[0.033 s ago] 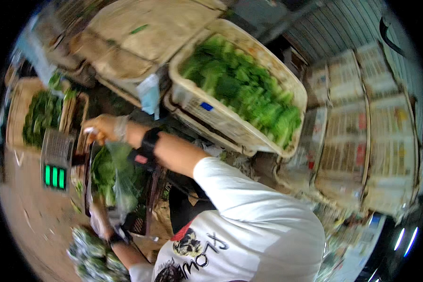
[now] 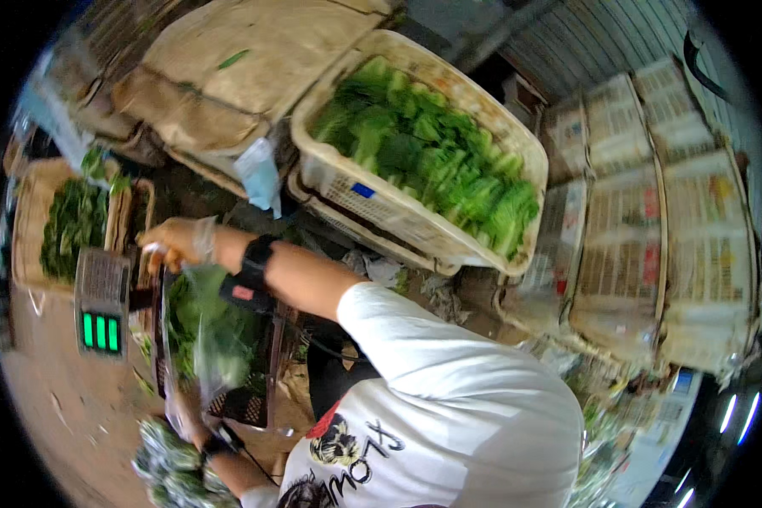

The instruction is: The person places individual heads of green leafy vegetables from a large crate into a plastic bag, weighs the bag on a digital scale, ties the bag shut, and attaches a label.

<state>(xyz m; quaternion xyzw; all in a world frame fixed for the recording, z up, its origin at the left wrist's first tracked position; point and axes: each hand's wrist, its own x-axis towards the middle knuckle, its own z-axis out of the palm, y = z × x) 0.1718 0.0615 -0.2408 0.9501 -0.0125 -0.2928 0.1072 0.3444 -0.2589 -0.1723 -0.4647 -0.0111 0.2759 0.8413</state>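
Note:
A clear plastic bag point(image 2: 208, 339) with leafy greens point(image 2: 190, 305) in or under it lies across a dark plastic crate point(image 2: 254, 411); I cannot tell how far the greens are inside. My right hand point(image 2: 176, 240) is curled at the bag's upper edge, its fingers closed on the film. At the lower end of the crate, my left hand point(image 2: 183, 410) is wrapped by or gripping the same film; its fingers are partly hidden and blurred. Beside the crate is a scale point(image 2: 102, 300) with a lit green display.
A large cream crate point(image 2: 330, 169) full of lettuce-like greens point(image 2: 432, 152) stands beyond my right arm. Stacked crates point(image 2: 618, 237) line the right side. Another crate point(image 2: 30, 220) of dark greens sits at far left. Bagged vegetables point(image 2: 173, 466) lie by my left forearm.
The view has shifted slightly. The plastic film now spreads more over the greens. My right hand has moved a little left, and both hands stay at the bag.

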